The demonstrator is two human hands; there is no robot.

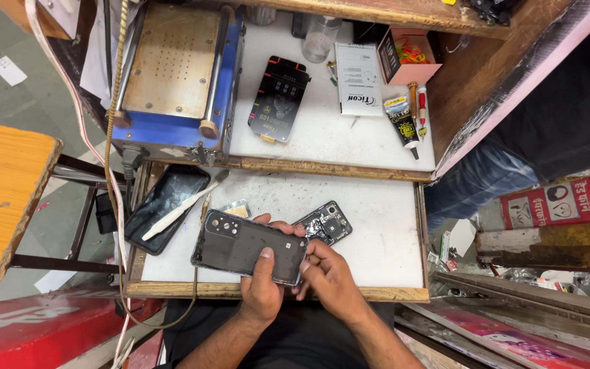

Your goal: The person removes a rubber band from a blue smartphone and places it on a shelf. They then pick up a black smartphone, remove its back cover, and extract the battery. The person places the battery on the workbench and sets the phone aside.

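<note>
— Phone back cover (pixel 248 247) sits pinched in the left hand (pixel 262 290), low over the bench (pixel 384 225); the right hand (pixel 327 273) closes its fingers on the cover's end.
— Risk?
— A hard flex could crack it, or a slip could drop it onto the opened phone (pixel 325 223) just behind.

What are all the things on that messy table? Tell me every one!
phone back cover: 1, black, held over the lower tray
opened phone: 1, black, on the tray behind the hands
screen panel: 1, black, tray's left edge
white tool: 1, lying on the screen panel
blue machine: 1, upper shelf, left
dark pad: 1, black, upper shelf, middle
white card: 1, upper shelf
glue tube: 1, black and yellow, upper shelf, right
pink box: 1, upper shelf, back right
left hand: holding the cover
right hand: at the cover's right end
</note>
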